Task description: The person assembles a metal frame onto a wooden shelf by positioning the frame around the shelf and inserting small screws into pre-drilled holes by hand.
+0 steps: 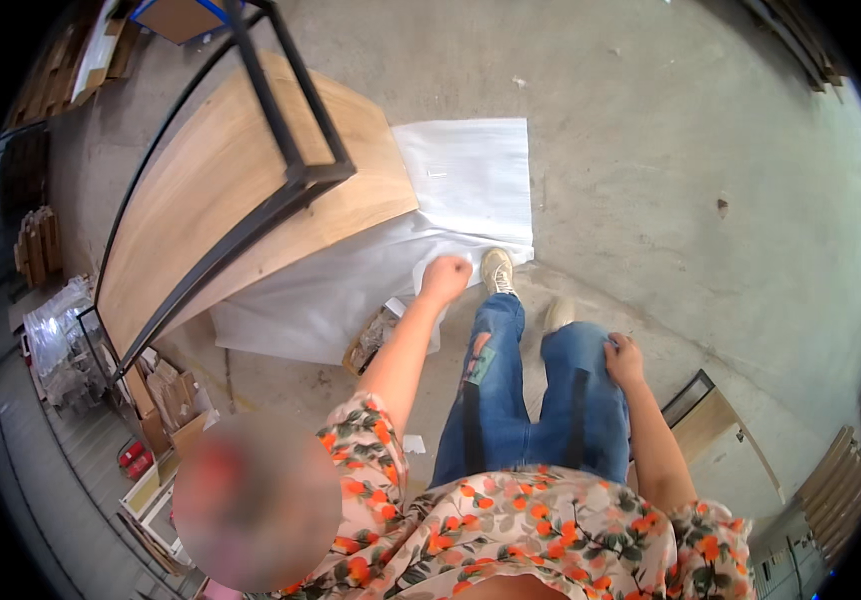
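My left hand [448,277] is closed in a fist, held out above the edge of a white foam sheet [476,170] on the floor. Whatever its fingers hold, if anything, is hidden. To its left stands a piece of furniture with a black metal frame [321,175] and wood-grain boards [221,170], resting partly over the sheet. Just below that hand, an open cardboard box [373,338] holds small items too unclear to name. My right hand [624,358] hangs beside my right thigh against the blue jeans [576,400], its fingers curled inward; their contents do not show.
Grey concrete floor [641,150] surrounds my shoes. A wooden panel with a dark frame [706,430] lies at lower right, near stacked long pieces [836,480]. Clear plastic wrapping [59,335] and cardboard [176,390] crowd the left. A blurred round patch covers the lower left.
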### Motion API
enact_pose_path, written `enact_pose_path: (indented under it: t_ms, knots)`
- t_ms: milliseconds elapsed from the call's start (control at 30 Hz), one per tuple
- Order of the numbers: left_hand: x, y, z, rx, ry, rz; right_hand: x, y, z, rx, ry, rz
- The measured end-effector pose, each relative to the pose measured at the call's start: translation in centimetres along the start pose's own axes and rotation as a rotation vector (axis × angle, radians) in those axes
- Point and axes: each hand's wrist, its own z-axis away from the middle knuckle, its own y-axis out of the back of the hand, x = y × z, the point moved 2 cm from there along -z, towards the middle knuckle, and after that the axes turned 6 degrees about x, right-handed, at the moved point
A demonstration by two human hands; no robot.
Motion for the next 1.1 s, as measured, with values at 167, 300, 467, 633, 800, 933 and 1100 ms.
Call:
enact_pose_path:
  t_ms: [167,300,467,633,800,933,1100]
  knots:
    - [-5.0,-5.0,-8.8,0.076,0.077,-0.226,0.0,0.3,2.2,-0.181,-0.323,-0.144]
    - [-8.8,-8.1,-16.0,0.087,0.124,-0.527,-2.0,1.1,-3.4,-0.041,-0.034,0.086]
    - [-15.5,-12.3,-23.0,0.136,-0.167,-0.985,-0.2,4.6,-6.6,-0.183,-0.207,-0.021]
    - [-19.3,-12.9,-28.0,0.194,-0.19,-1.207,0.8,5.3,-9.7,-0.282,-0.2,0.049]
    - [-17.9,-11.2,-25.3,-0.023,-0.23,-1.226,-1.6,8.1,-7.4,-0.295,-0.217,0.041]
    - [-13.4,-11.7,-19.9,0.112,0.021,-0.714,-2.9,7.4,-7.5,-0.272,-0.166,0.035]
    - [-3.3,-16.3,-9.0,0.171,0.275,0.599,-2.4,5.1,-6.3,-0.2,0.074,0.174]
